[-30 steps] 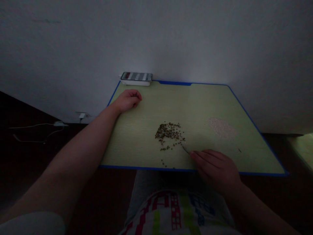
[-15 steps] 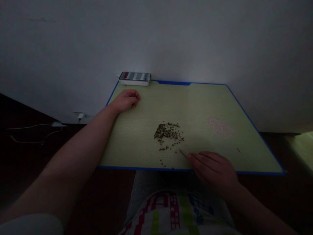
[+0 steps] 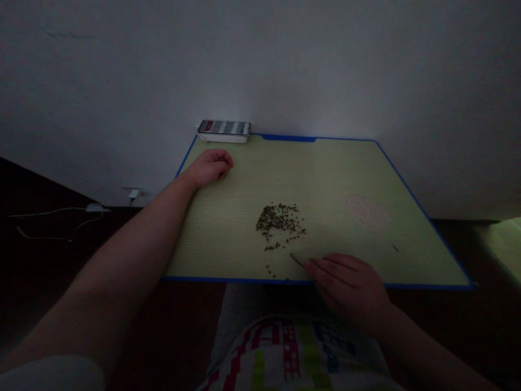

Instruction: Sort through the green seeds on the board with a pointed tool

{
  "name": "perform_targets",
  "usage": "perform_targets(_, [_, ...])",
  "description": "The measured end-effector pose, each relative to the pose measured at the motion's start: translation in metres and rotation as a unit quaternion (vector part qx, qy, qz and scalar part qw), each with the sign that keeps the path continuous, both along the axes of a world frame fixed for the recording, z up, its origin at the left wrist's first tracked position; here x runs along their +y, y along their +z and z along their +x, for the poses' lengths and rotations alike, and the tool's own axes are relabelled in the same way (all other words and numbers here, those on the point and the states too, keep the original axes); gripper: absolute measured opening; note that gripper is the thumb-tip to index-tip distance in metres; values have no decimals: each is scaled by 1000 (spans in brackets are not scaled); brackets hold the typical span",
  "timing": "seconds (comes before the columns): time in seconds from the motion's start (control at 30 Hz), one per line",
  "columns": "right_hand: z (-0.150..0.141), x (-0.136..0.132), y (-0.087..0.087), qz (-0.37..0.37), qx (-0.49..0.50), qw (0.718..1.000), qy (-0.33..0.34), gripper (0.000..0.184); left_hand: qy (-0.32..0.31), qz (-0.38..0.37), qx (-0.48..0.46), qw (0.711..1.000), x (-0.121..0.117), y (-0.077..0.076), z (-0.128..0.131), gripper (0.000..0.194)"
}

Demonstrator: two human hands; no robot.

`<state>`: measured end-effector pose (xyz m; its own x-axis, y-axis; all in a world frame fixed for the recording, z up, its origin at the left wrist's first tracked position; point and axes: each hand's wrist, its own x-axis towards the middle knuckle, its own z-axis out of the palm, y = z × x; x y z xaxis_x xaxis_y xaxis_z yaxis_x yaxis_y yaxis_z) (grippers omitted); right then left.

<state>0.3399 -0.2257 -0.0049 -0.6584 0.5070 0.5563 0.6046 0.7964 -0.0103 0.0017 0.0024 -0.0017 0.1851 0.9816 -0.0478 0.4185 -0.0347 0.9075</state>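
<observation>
My right hand [image 3: 352, 285] is closed near the table's front edge, pinching a thin, pointed tool [image 3: 298, 261] that looks like tweezers. Its tip meets the tabletop just below a scattered heap of small dark green beans [image 3: 279, 218]. Whether a bean is caught at the tip is too small to tell. Several stray beans [image 3: 270, 272] lie closer to the front edge. On the far left of the table rests my left hand [image 3: 211, 167], its fingers curled in, with nothing visible in them. A pale spread of rice-like grains [image 3: 366, 212] lies to the right.
The light table [image 3: 325, 168] has a blue rim and stands against a wall. A white box with a dark, striped top [image 3: 224, 130] sits at its back left corner. One small dark sliver [image 3: 395, 248] lies on the right. Cables [image 3: 95, 208] run along the floor at left.
My right hand and the pointed tool have shifted slightly left and down, bringing the tip to where a lone bean lay. My left hand stays in place.
</observation>
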Motion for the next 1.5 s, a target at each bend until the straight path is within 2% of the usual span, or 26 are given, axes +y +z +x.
perform_targets(0.23, [3, -8, -1, -11, 15, 999, 28, 24, -1, 2, -6, 1000, 4, -5, -2, 16])
perform_targets(0.37, [-4, -11, -1, -18, 14, 999, 39, 27, -4, 2, -6, 1000, 4, -6, -2, 16])
perform_targets(0.53, [-12, -5, -5, -9, -1, 1000, 12, 31, 1, -1, -4, 1000, 2, -4, -1, 16])
perform_targets(0.7, [-5, 6, -6, 11, -18, 999, -32, 28, -1, -1, -5, 1000, 2, -3, -1, 19])
perform_targets(0.8, [-7, 9, -1, 7, -3, 1000, -10, 26, 3, 1, -7, 1000, 1, -2, 0, 18])
perform_targets(1.07, [-41, 3, 8, -14, 18, 997, 79, 25, -1, 7, -3, 1000, 2, -1, 1, 16])
perform_targets(1.23, [-28, 11, 11, -52, 46, 995, 67, 28, 6, -2, -4, 1000, 1, 0, 2, 16])
perform_targets(1.37, [-15, 15, 4, -60, 43, 993, 97, 25, 11, -4, -1, 1000, 0, 0, 3, 17])
perform_targets(1.5, [-15, 11, -3, -59, 55, 990, 117, 26, 6, -2, -3, 1000, 2, -1, 2, 16])
